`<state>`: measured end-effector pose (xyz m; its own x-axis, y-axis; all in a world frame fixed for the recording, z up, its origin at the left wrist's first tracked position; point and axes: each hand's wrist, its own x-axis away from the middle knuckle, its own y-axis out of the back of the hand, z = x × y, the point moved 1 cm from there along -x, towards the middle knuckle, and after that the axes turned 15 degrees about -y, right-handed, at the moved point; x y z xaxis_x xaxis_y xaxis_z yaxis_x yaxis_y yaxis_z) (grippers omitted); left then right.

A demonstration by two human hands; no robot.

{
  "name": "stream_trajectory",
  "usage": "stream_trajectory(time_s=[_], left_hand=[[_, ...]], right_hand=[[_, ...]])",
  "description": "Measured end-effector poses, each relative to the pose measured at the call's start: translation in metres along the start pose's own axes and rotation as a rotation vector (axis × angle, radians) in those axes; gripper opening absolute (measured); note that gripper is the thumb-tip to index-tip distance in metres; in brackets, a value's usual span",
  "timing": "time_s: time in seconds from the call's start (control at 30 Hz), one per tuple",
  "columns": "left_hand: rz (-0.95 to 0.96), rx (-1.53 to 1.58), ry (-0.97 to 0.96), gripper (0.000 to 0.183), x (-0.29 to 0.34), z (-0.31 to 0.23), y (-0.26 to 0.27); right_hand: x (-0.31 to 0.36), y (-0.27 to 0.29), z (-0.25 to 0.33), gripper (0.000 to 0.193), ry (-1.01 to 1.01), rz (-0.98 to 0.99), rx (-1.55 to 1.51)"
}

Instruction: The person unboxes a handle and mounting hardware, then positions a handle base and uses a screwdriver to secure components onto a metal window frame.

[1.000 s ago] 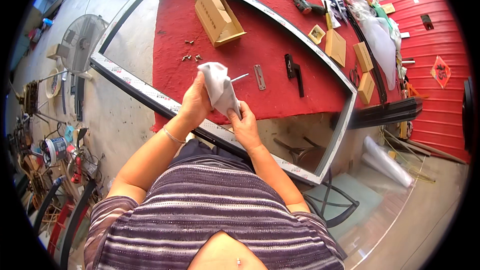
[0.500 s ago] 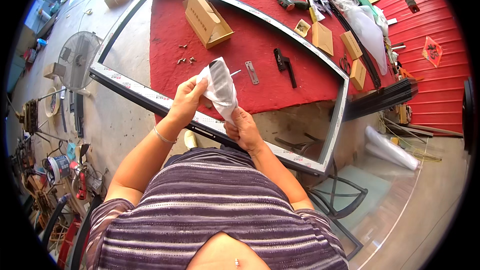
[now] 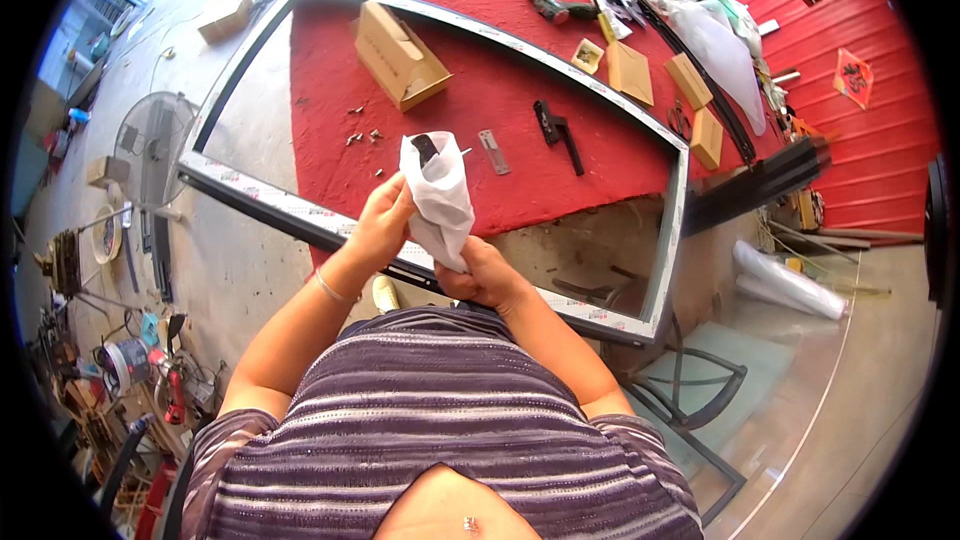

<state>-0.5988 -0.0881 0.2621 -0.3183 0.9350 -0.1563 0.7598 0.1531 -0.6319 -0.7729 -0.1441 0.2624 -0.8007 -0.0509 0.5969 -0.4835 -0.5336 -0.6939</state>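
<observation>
- White bag (image 3: pixel 440 205) sits above the near bar of the window frame (image 3: pixel 300 208), held up in both hands.
- Left hand (image 3: pixel 385 218): thumb and fingers pinch the bag's side, below its mouth.
- Right hand (image 3: pixel 484 273): closed around the bag's lower end.
- Bag mouth gapes; the end of a dark piece (image 3: pixel 425 148) shows inside. Unpacking looks partly done: piece exposed at one end, the rest covered. Its full shape cannot be told.
- Already out of any wrapping, inside the frame's outline: black handle (image 3: pixel 558 135) toward the right end, flat metal plate (image 3: pixel 493 152) left of it, both on the red cloth (image 3: pixel 525 195). Neither is touched by a hand.
- Cardboard box (image 3: pixel 395 60) stands open, inside the outline near the far bar. Contents, if any, not visible.
- Loose screws (image 3: pixel 355 138) lie inside the outline, nearer the left end; none of these is driven in.
- Short pale rod (image 3: pixel 466 151) shows inside the outline, just beside the bag; cannot tell whether it touches the bag.
- Frame itself: corners look joined, pale film still on its bars, no handle seen fitted. Fitting appears undone.
- Beyond the far bar: drill (image 3: pixel 545 6), lying idle.
</observation>
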Motion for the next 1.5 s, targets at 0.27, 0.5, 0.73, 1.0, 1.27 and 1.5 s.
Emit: stream_trajectory(time_s=[0.27, 0.5, 0.73, 1.0, 1.27, 1.5], left_hand=[[-0.131, -0.002, -0.030, 0.041, 0.013, 0.019, -0.013], [-0.011, -0.419, 0.050, 0.028, 0.017, 0.021, -0.027], [-0.060, -0.441, -0.201, 0.052, -0.014, -0.005, -0.068], [0.070, -0.430, -0.123, 0.050, -0.041, -0.027, -0.039], [-0.247, -0.577, -0.210, 0.040, -0.037, -0.013, -0.022], [-0.285, -0.574, 0.078, 0.026, -0.030, -0.009, -0.011]], right_hand=[[-0.007, -0.020, 0.003, 0.058, -0.010, 0.108, -0.099], [-0.006, 0.007, 0.007, 0.055, 0.100, 0.182, -0.237], [0.009, 0.021, 0.010, 0.042, 0.060, 0.022, -0.179], [0.019, 0.030, 0.016, 0.044, 0.090, -0.309, 0.127], [0.021, 0.043, 0.025, 0.049, 0.787, -0.978, 0.676], [0.036, 0.042, 0.040, 0.035, 0.905, -1.256, 1.170]])
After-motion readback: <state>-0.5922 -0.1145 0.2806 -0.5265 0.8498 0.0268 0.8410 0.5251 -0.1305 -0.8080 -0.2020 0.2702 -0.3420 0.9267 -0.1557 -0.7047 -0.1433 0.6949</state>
